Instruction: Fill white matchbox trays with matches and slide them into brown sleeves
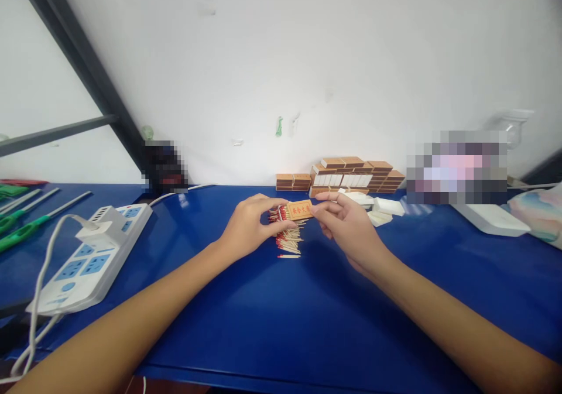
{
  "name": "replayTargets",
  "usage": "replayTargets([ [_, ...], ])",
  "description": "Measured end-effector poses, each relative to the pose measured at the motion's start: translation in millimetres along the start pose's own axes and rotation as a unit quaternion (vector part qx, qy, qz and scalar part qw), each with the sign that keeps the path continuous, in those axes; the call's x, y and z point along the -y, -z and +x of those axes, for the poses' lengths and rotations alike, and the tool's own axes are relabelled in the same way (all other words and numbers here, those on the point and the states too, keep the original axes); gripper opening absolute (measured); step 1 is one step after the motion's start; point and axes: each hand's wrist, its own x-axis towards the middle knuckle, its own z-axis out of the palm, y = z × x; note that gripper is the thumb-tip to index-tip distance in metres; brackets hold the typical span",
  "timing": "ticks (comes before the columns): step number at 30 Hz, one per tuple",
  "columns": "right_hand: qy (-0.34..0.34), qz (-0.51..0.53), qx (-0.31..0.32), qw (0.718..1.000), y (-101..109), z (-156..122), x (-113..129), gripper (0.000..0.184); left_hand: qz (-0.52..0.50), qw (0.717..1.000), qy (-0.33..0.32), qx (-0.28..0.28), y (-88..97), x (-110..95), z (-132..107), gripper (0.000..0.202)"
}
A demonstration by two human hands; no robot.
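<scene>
A small orange matchbox [300, 210] with printed characters is between my two hands, above the blue tabletop. My left hand [248, 224] has thumb and fingers around its left end, where red match heads show in the partly open tray. At the right end, the fingertips of my right hand [345, 221] pinch the box. Below the box lies a loose pile of wooden matches [290, 242] with red heads pointing left. The box hides part of the pile.
Stacked matchboxes [360, 177] stand against the wall, with white paper trays [386, 206] in front. A white power strip [94, 265] with a plugged-in charger and cable is at left, near green-handled tools [33, 230]. A white box [494, 221] lies at right.
</scene>
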Motion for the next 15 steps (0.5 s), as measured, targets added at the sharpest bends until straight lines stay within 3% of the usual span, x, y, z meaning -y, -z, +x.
replayTargets([
  [5,0.017,-0.042,-0.037,0.998,10,11,2,0.043,0.003,1.0,0.007,-0.012,1.6,-1,2,0.037],
  [9,0.006,-0.119,-0.066,0.991,33,28,8,0.033,0.005,0.999,0.016,-0.028,5.1,6,4,0.038],
  [12,-0.039,-0.18,-0.015,0.983,51,36,15,0.024,0.004,0.999,0.013,-0.031,5.7,10,4,0.038],
  [15,-0.075,-0.242,0.082,0.964,65,38,25,0.017,0.001,1.0,-0.004,-0.024,4.5,9,3,0.038],
])
